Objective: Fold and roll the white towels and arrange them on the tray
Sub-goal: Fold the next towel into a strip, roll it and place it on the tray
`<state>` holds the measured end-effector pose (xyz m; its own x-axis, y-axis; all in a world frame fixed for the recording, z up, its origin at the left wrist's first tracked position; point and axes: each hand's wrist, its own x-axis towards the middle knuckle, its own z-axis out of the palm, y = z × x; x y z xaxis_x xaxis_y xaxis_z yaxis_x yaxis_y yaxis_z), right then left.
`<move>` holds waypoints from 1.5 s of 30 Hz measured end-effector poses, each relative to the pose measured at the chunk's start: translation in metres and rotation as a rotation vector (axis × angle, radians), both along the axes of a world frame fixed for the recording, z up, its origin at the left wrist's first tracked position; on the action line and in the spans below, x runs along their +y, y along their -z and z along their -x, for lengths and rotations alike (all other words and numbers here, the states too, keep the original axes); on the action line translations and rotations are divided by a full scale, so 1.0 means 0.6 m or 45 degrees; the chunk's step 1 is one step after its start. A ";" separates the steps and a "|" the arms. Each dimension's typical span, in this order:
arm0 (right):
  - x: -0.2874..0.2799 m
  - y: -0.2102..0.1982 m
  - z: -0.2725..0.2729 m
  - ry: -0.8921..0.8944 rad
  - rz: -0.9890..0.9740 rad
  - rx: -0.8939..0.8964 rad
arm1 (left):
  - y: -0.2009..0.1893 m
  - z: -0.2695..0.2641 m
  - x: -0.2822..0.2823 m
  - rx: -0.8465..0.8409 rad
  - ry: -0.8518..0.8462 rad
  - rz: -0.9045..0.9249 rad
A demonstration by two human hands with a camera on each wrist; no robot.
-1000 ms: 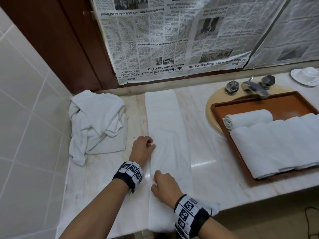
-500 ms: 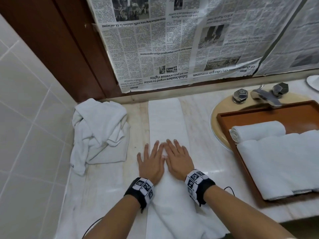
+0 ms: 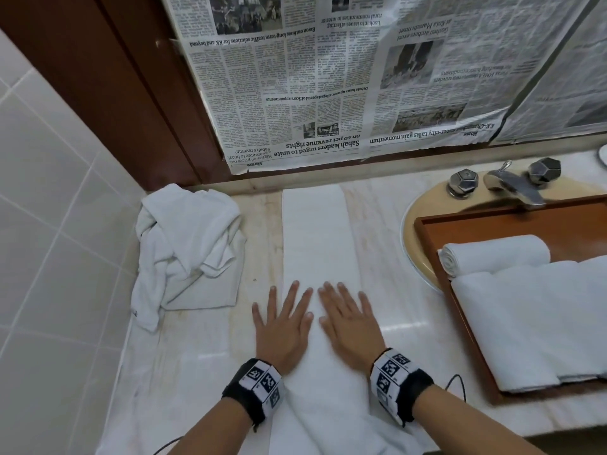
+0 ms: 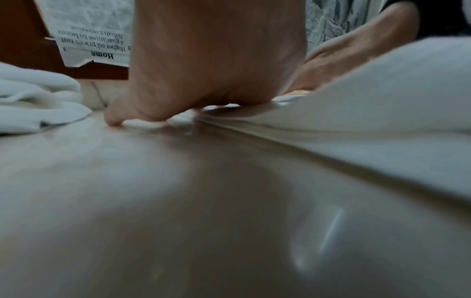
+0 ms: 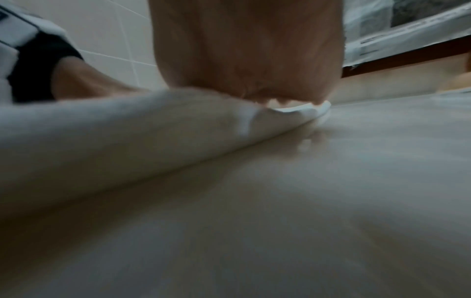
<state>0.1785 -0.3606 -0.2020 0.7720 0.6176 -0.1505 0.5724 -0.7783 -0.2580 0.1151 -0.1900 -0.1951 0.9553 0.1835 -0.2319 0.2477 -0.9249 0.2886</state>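
A long white towel (image 3: 317,238), folded into a narrow strip, lies lengthwise on the marble counter from the back wall to the front edge. Both my hands lie flat on its near half, side by side with fingers spread: left hand (image 3: 285,320) on the strip's left edge, right hand (image 3: 348,318) on its right side. Near my wrists the towel is rumpled (image 3: 328,418). In the wrist views my left palm (image 4: 216,66) and right palm (image 5: 249,58) press down on the cloth. A brown wooden tray (image 3: 427,224) at the right holds one rolled towel (image 3: 496,254) and a folded one (image 3: 538,323).
A crumpled pile of white towels (image 3: 187,247) sits at the back left by the tiled wall. The tray rests over a beige sink (image 3: 410,231) with a metal tap (image 3: 512,188). Newspaper (image 3: 345,77) covers the wall behind. A thin black cable (image 3: 458,382) trails from my right wrist.
One second ago both hands were curled at the towel's left edge near the front. They then spread flat on the strip, and since half a second ago they have drifted slightly apart.
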 end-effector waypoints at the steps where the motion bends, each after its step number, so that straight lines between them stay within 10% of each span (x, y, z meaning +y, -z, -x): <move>1: -0.002 0.007 0.007 -0.018 0.032 -0.013 | 0.004 0.004 -0.004 -0.002 -0.001 -0.017; 45: -0.038 -0.026 -0.123 0.222 0.120 0.138 | -0.002 -0.055 0.032 0.046 -0.287 0.056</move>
